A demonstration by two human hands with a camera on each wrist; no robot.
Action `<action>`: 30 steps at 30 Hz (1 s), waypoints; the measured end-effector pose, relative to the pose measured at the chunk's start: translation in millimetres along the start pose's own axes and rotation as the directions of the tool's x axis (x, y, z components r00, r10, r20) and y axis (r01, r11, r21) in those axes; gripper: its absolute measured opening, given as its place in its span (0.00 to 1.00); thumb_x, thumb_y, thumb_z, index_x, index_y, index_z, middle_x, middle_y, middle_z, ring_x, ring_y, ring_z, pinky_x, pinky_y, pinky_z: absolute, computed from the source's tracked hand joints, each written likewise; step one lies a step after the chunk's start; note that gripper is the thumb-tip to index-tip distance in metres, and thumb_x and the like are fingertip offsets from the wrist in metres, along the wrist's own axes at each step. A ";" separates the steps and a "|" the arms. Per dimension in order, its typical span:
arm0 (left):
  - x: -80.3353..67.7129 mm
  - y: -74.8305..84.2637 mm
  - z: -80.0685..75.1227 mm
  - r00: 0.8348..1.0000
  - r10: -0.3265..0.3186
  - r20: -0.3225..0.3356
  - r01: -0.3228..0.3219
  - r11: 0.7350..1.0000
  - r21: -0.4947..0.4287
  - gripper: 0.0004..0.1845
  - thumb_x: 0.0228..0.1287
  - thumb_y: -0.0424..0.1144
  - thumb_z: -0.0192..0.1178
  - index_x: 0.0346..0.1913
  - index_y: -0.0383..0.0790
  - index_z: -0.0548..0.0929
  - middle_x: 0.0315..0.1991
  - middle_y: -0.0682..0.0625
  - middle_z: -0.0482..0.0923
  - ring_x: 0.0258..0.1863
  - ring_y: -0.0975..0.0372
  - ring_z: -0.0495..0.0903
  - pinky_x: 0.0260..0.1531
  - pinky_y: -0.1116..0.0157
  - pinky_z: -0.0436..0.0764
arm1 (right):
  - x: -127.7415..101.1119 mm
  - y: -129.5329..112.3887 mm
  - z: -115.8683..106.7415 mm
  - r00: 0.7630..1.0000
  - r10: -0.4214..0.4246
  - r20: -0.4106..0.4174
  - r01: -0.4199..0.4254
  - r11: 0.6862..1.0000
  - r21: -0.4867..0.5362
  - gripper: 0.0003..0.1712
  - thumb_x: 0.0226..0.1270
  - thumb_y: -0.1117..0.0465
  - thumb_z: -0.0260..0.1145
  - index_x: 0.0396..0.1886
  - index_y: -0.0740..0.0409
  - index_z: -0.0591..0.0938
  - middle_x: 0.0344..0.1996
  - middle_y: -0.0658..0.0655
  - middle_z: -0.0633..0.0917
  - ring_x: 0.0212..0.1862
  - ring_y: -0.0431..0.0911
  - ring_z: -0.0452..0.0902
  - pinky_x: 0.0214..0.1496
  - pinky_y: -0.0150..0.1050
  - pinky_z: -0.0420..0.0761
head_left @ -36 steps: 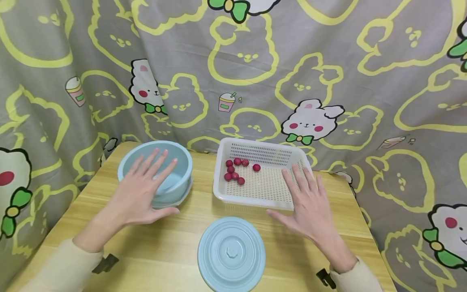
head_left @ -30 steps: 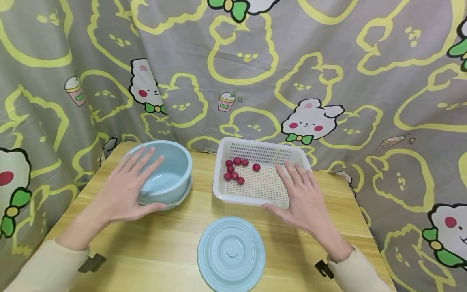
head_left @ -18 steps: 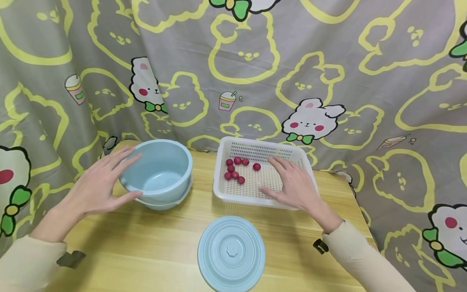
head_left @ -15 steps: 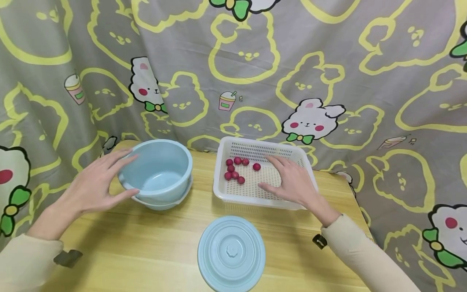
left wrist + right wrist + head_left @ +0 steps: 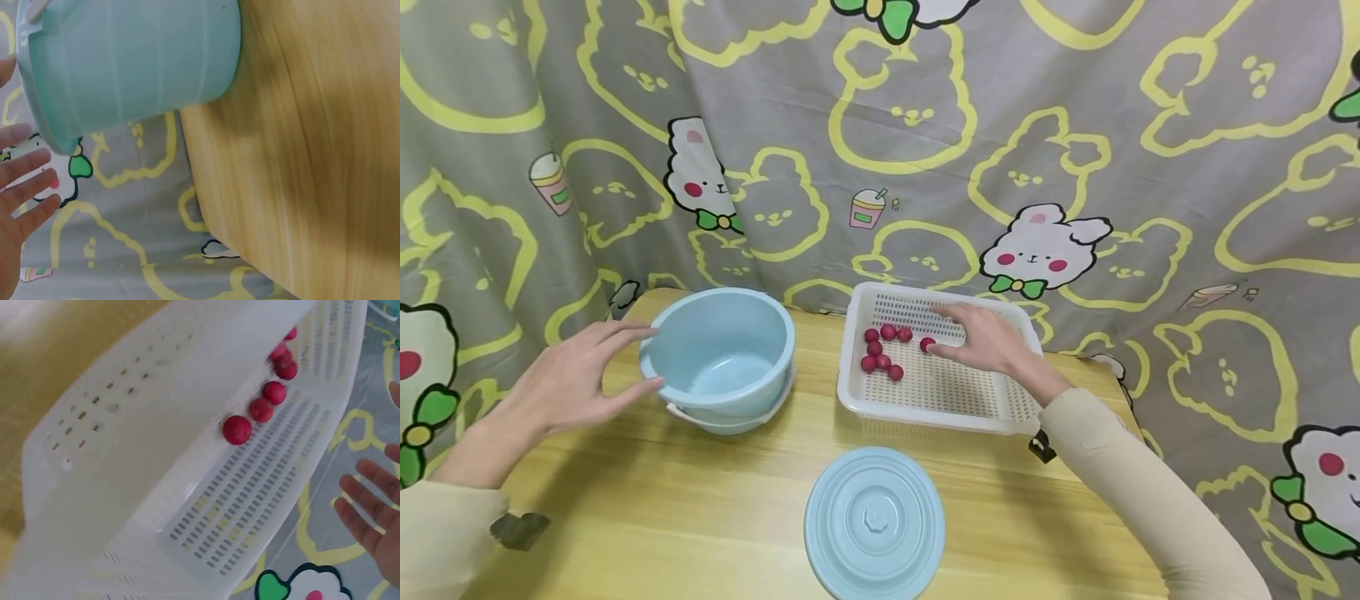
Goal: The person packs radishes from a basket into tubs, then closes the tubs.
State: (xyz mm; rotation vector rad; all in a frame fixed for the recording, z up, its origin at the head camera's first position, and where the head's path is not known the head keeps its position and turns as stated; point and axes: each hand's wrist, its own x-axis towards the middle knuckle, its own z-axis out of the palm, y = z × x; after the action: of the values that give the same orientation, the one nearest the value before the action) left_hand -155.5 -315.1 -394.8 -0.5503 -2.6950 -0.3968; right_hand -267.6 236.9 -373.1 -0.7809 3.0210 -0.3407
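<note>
My left hand point(image 5: 568, 379) hovers at the left rim of a light blue bucket point(image 5: 730, 408), its thumb and fingers apart. In the left wrist view the fingers point(image 5: 28, 190) lie relaxed beside the bucket's rim. Over the white perforated basket point(image 5: 925, 415) is my right hand point(image 5: 988, 337), fingers loosely bent and nothing in them. Its thumb overlaps a lone small round red fruit point(image 5: 926, 342) in the head view. Several more red fruits point(image 5: 875, 348) are grouped at the basket's left end. The right wrist view shows the hand point(image 5: 378, 512) above the rim, apart from the fruits.
A round light blue lid point(image 5: 875, 525) lies on the wooden table point(image 5: 722, 508) in front. The bucket's handle point(image 5: 775, 400) hangs down around its side. Behind and beside the table hangs a grey patterned curtain point(image 5: 895, 100).
My left hand has moved from over the bucket to its left rim. My right hand has moved forward and left, from the basket's front right corner to over the lone fruit.
</note>
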 end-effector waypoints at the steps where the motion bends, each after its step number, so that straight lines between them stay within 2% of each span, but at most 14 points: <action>1: -0.8 -0.6 0.4 1.000 -0.002 0.000 0.002 1.000 0.000 0.37 0.53 0.54 0.78 0.64 0.40 0.83 0.62 0.39 0.82 0.61 0.42 0.80 0.47 0.35 0.83 | 3.5 2.3 1.0 1.000 -0.002 0.011 0.002 1.000 0.012 0.43 0.66 0.37 0.73 0.75 0.51 0.76 0.70 0.60 0.82 0.66 0.58 0.83 0.66 0.60 0.83; 6: -4.2 -2.3 3.3 1.000 0.004 -0.006 -0.004 1.000 -0.007 0.35 0.53 0.53 0.77 0.62 0.39 0.85 0.62 0.39 0.83 0.60 0.41 0.81 0.44 0.35 0.84 | 18.4 13.3 8.6 0.999 -0.002 0.044 -0.001 0.998 0.063 0.39 0.67 0.42 0.74 0.73 0.54 0.77 0.66 0.60 0.85 0.66 0.59 0.83 0.68 0.60 0.81; 16: -4.1 -3.4 5.7 1.000 0.023 -0.018 -0.023 1.000 0.002 0.33 0.53 0.53 0.77 0.58 0.36 0.86 0.62 0.38 0.83 0.61 0.40 0.80 0.45 0.35 0.84 | 34.7 35.6 30.3 0.991 0.055 0.123 -0.069 0.991 0.115 0.35 0.68 0.46 0.74 0.72 0.52 0.79 0.61 0.62 0.88 0.61 0.58 0.86 0.65 0.61 0.82; 24: -3.4 -5.1 6.2 0.999 0.023 -0.031 -0.023 1.000 -0.008 0.32 0.51 0.52 0.78 0.56 0.36 0.87 0.61 0.39 0.83 0.64 0.37 0.78 0.49 0.33 0.82 | 46.9 41.0 24.0 0.986 0.091 0.143 -0.110 0.985 0.130 0.33 0.68 0.46 0.74 0.68 0.54 0.82 0.60 0.65 0.88 0.59 0.59 0.87 0.63 0.58 0.84; 30: -3.9 -5.8 6.5 0.999 0.020 -0.030 -0.020 1.000 -0.010 0.31 0.52 0.52 0.78 0.55 0.37 0.87 0.62 0.39 0.83 0.63 0.38 0.79 0.47 0.33 0.83 | 58.7 43.1 19.8 0.980 0.119 0.161 -0.139 0.983 0.120 0.31 0.68 0.46 0.74 0.66 0.54 0.83 0.59 0.64 0.88 0.58 0.58 0.87 0.63 0.57 0.85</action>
State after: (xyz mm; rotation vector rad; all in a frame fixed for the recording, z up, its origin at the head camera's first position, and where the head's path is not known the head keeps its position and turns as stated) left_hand -156.5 -319.2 -403.3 -0.5695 -2.6579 -0.4106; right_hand -338.6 241.3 -398.5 -0.5700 2.8536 -0.4479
